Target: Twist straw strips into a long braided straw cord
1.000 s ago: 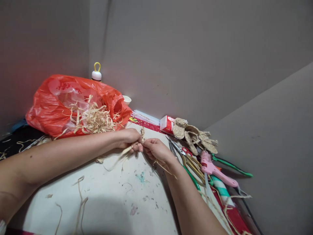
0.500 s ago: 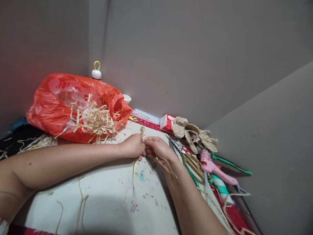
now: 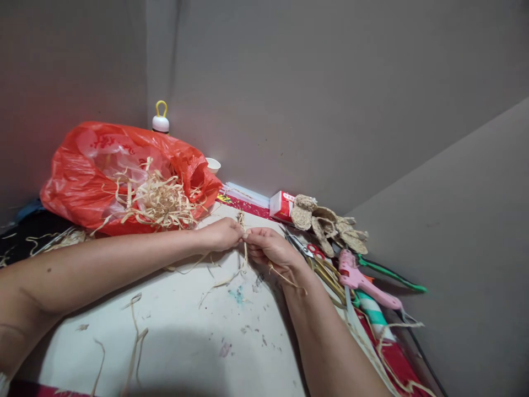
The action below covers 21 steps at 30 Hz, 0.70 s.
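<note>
Both hands meet over the far part of the white tabletop. My left hand [image 3: 225, 234] is closed in a pinch on pale raffia strands [image 3: 246, 255]. Opposite it, my right hand [image 3: 270, 248] pinches the same strands, its fingertips touching the left ones. A short knotted or braided end [image 3: 240, 217] sticks up just beyond the fingers. Loose tails hang below onto the table, and one thin strand [image 3: 289, 279] trails over my right wrist. The exact grip between the fingertips is hidden.
A red plastic bag [image 3: 78, 182] full of raffia shreds [image 3: 165, 201] lies at the left. To the right are scissors [image 3: 326, 273], a pink glue gun [image 3: 367, 284], woven raffia pieces [image 3: 326, 220] and a red-white box [image 3: 282, 205]. A white cup [image 3: 213, 165] stands behind the bag.
My left hand has shifted slightly up, and its fingers now pinch at the tips beside the right ones. The hanging tails have swung to the left and spread on the table.
</note>
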Each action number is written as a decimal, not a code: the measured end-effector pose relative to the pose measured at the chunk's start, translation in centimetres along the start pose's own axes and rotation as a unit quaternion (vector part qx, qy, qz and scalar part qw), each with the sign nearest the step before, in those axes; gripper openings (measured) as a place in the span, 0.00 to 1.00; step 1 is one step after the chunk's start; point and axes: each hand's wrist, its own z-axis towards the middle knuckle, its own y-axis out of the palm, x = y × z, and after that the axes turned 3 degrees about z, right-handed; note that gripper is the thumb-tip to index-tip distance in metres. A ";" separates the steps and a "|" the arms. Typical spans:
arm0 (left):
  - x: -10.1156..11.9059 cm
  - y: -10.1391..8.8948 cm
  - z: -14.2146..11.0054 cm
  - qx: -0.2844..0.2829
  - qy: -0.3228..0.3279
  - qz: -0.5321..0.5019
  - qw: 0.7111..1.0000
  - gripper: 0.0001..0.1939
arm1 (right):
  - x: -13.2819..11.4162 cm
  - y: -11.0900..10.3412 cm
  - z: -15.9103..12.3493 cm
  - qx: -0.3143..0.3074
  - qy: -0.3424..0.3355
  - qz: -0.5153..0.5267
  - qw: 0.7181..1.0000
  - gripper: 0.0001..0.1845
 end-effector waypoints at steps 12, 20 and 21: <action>-0.1 -1.8 0.6 -0.059 0.076 0.090 0.991 0.10 | 0.4 -0.5 -0.2 0.014 -0.043 -0.140 0.989 0.11; -0.1 -1.3 0.5 -0.139 -0.090 -0.134 0.977 0.08 | 0.2 0.0 -0.3 0.080 -0.101 -0.378 0.917 0.09; -0.1 -1.2 0.5 -0.130 -0.084 -0.134 0.979 0.09 | 0.1 0.0 -0.4 0.083 -0.100 -0.386 0.913 0.09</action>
